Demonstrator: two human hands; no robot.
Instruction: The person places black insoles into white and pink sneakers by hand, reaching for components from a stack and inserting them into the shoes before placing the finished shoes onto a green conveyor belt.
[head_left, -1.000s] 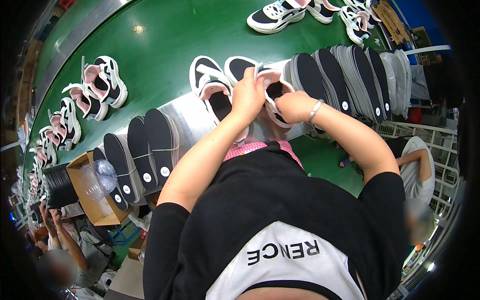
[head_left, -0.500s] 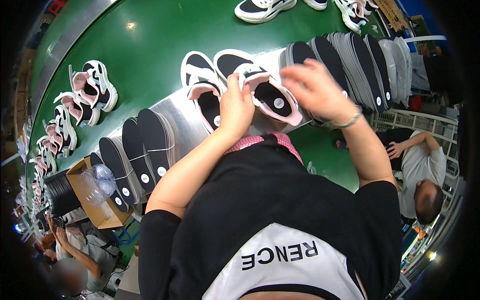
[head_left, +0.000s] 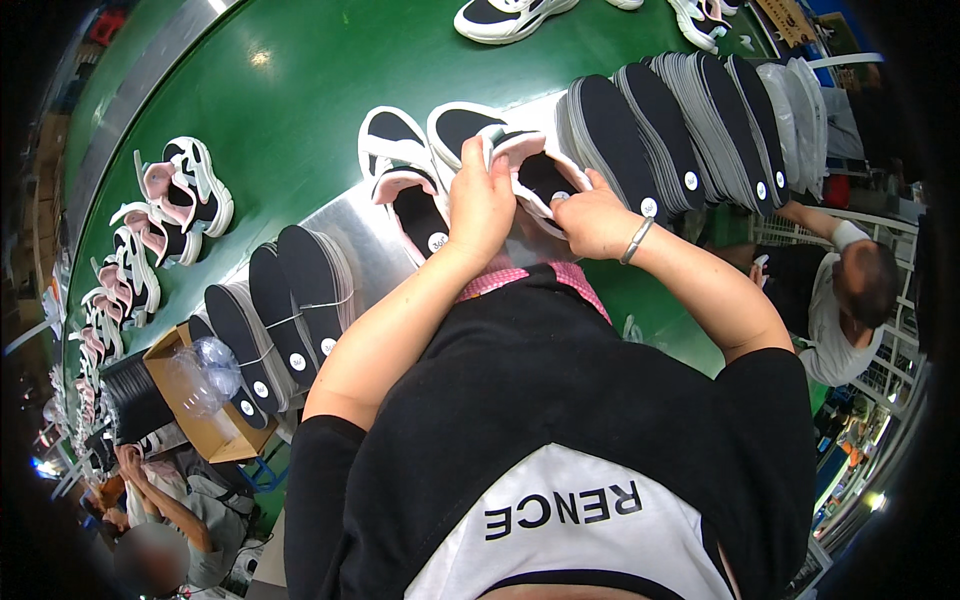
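Note:
Two white, black and pink sneakers lie side by side in front of me, toes pointing away. My left hand is closed on the tongue and collar of the right-hand sneaker. At that shoe's heel, my right hand grips the pink-lined rim, its thumb reaching into the opening. A black insole shows inside, its round white sticker partly covered by the thumb. The left-hand sneaker rests untouched beside it, and another black insole with a round sticker lies inside.
Insole stacks stand on the metal ledge, on the right and on the left. A cardboard box holds clear plastic. More sneakers line the green surface. Co-workers sit at lower left and right.
My right hand has come down and inward from beside the right-hand sneaker to grip its heel. My left hand keeps its hold. The co-worker at right has changed posture.

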